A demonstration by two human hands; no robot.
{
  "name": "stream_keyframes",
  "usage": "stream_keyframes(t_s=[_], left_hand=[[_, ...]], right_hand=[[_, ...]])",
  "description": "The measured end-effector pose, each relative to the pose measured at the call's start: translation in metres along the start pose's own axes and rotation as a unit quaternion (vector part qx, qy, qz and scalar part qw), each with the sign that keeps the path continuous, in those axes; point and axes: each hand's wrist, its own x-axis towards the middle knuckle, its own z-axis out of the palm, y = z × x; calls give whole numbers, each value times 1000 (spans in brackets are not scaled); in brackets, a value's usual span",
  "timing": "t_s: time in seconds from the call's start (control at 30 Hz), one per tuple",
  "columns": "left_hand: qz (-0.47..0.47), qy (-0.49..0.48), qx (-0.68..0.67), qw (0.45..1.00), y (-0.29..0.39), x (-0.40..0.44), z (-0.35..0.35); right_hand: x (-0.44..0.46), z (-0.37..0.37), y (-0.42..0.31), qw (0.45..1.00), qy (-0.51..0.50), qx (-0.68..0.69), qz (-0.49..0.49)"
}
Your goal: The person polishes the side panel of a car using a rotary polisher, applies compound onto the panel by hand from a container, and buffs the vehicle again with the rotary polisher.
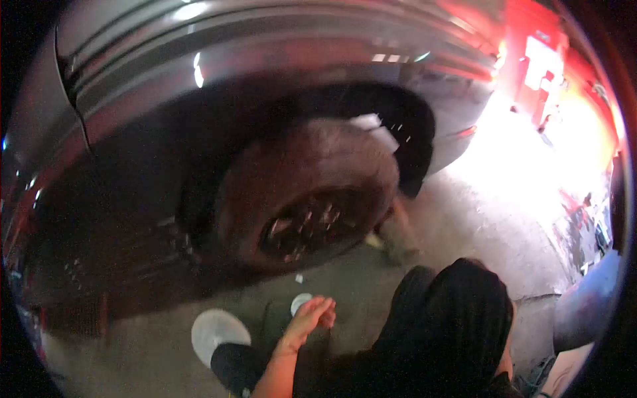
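My left hand (313,320) reaches in from the bottom, low in front of a car wheel (308,199). Its fingers are curled together, and whatever they may hold is hidden. Just behind the fingers shows a pale round thing (300,302); I cannot tell whether the hand touches it. The wheel has a dark tyre and a spoked rim, blurred here, and sits inside the wheel arch (415,132). A small white piece (299,278) lies on the floor below the tyre. My right hand is out of view, behind my dark-clothed knee (464,312) or beyond the frame.
The car's body (265,46) spans the top. My white shoe (217,333) rests on the concrete floor (478,219) at left. White pieces (381,132) show above the tyre. Bright light and red equipment (531,60) fill the upper right; a blue object (587,302) stands at the right edge.
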Motion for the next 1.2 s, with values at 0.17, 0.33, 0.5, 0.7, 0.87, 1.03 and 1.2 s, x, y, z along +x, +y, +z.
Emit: stream_keyframes(t_s=[0.17, 0.33, 0.5, 0.7, 0.87, 1.03, 1.2], left_hand=[[15, 49, 40, 998, -14, 14, -2], [64, 97, 120, 986, -19, 17, 9], [116, 99, 267, 952, -34, 13, 21], [106, 68, 231, 965, -36, 12, 5], [135, 69, 322, 934, -34, 33, -4], [120, 72, 372, 918, -45, 34, -4], [113, 71, 342, 930, -22, 13, 4]], right_hand=[[0, 24, -19, 994, -82, 3, -74], [26, 52, -19, 976, -162, 53, -134], [34, 82, -30, 943, -249, 118, -185], [42, 127, -49, 892, -325, 190, -251], [53, 132, -52, 883, -325, 228, -252], [53, 137, -56, 870, -337, 266, -242], [63, 150, -65, 855, -328, 262, -305]])
